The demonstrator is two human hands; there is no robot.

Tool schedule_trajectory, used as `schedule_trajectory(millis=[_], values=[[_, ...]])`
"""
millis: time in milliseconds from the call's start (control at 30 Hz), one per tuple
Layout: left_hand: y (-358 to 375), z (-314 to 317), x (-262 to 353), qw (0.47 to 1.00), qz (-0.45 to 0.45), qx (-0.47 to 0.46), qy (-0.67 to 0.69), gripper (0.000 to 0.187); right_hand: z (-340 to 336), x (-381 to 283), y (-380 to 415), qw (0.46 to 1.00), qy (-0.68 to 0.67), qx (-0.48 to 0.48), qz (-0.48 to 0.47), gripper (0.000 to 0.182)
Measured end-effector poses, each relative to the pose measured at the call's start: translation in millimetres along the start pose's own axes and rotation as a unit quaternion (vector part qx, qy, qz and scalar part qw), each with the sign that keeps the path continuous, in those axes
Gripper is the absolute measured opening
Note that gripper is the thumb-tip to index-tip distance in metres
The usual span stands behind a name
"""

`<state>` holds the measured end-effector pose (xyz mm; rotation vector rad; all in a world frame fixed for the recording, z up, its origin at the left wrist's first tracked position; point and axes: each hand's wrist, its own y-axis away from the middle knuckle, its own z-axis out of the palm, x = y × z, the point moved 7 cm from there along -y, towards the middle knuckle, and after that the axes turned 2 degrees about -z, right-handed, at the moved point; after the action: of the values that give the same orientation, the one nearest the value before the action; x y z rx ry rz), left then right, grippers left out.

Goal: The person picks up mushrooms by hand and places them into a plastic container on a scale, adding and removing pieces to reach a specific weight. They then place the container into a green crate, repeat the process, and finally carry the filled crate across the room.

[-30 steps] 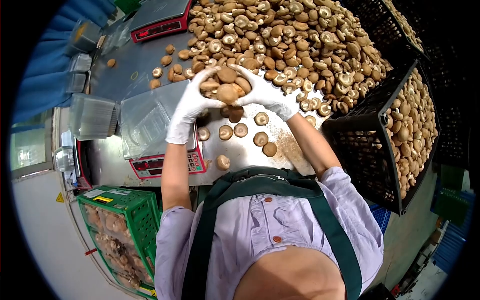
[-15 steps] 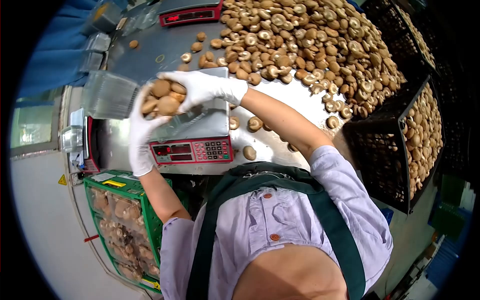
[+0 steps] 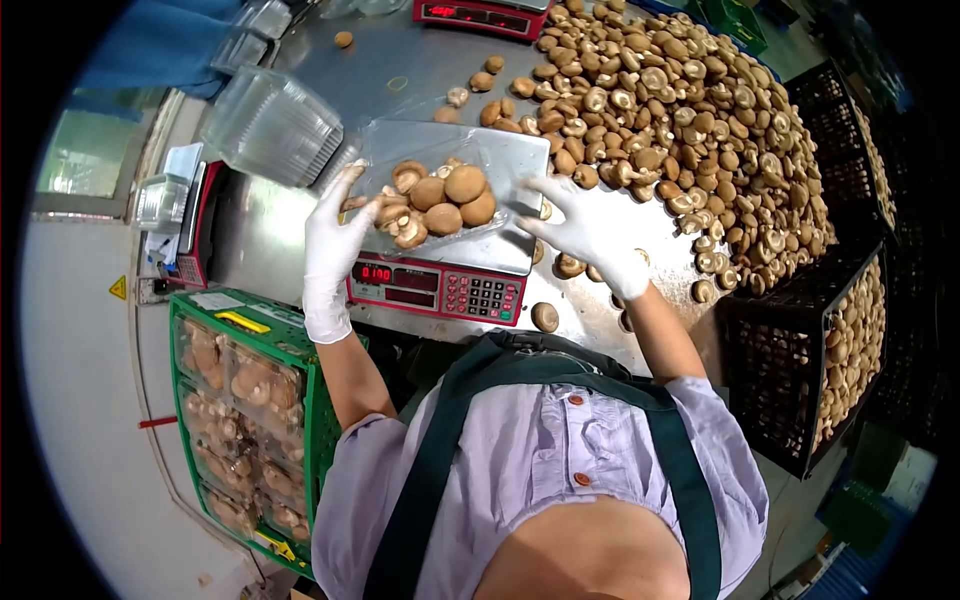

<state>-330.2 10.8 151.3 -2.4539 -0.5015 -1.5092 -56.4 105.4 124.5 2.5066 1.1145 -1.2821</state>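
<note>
A clear plastic tray with brown mushrooms in it rests on the metal plate of a red digital scale. At the tray's left side is my left hand, white-gloved, thumb and fingers apart, close to the mushrooms. On the right, my right hand, also in a white glove, is spread over the scale's right edge, its fingers pointing at the tray and holding nothing. The scale's display is lit red.
A large mushroom heap covers the table's right side. Stacked empty trays stand at the left. Black crates of mushrooms are on the right, a green crate of packed trays at lower left. A second scale is behind.
Both hands have moved apart and let go of the mushrooms, which now lie in the tray on the scale. The camera view has shifted, so the table appears farther right.
</note>
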Motion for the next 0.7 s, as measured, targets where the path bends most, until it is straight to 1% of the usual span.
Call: schedule_trajectory(millis=[33,67,100,133,167,200,267,300,333,400,467,533,567,600,633,667,700], values=[[0,-7,-11,0.999,0.027,0.041,-0.01,0.042,8,15,18,0.998,0.014,-0.046,0.051,0.044],[3,-10,-14,0.999,0.022,0.044,-0.013,0.042,17,22,34,0.985,0.077,-0.124,0.087,0.036],[7,-15,-17,0.997,0.008,0.079,-0.017,0.04,20,17,52,0.986,0.09,-0.124,0.069,0.033],[12,-19,-19,0.993,-0.007,0.114,-0.022,0.038,35,21,67,0.966,0.079,-0.217,0.114,0.033],[15,-21,-19,0.992,-0.013,0.128,-0.017,0.034,48,30,87,0.973,0.095,-0.195,0.08,0.034],[18,-22,-22,0.991,-0.019,0.132,-0.02,0.034,52,24,99,0.949,0.088,-0.264,0.146,0.038],[21,-22,-27,0.992,-0.019,0.123,-0.001,0.032,65,26,118,0.956,0.095,-0.26,0.098,0.042],[23,-23,-27,0.992,-0.02,0.127,-0.001,0.032,69,26,123,0.945,0.159,-0.27,0.096,0.046],[24,-24,-27,0.991,-0.023,0.132,-0.003,0.032,71,24,124,0.945,0.158,-0.273,0.091,0.046],[25,-24,-26,0.991,-0.015,0.131,0.0,0.031,70,25,124,0.942,0.141,-0.27,0.141,0.048],[25,-23,-23,0.99,-0.015,0.138,-0.005,0.03,80,36,128,0.947,0.135,-0.266,0.123,0.05],[22,-17,-30,0.991,-0.048,0.122,0.009,0.031,85,37,130,0.949,0.183,-0.251,0.06,0.051],[20,-15,-33,0.991,-0.046,0.122,0.01,0.031,89,45,133,0.952,0.174,-0.246,0.055,0.047],[16,-11,-35,0.994,-0.018,0.107,-0.003,0.032,86,43,132,0.952,0.176,-0.244,0.055,0.047],[14,-5,-36,0.996,0.009,0.091,-0.017,0.032,81,45,131,0.953,0.151,-0.246,0.094,0.044],[13,-1,-41,0.996,0.01,0.091,-0.015,0.032,78,48,131,0.951,0.125,-0.249,0.133,0.041],[12,3,-42,0.993,0.016,0.101,-0.066,0.032,72,50,127,0.96,0.102,-0.229,0.128,0.039]])
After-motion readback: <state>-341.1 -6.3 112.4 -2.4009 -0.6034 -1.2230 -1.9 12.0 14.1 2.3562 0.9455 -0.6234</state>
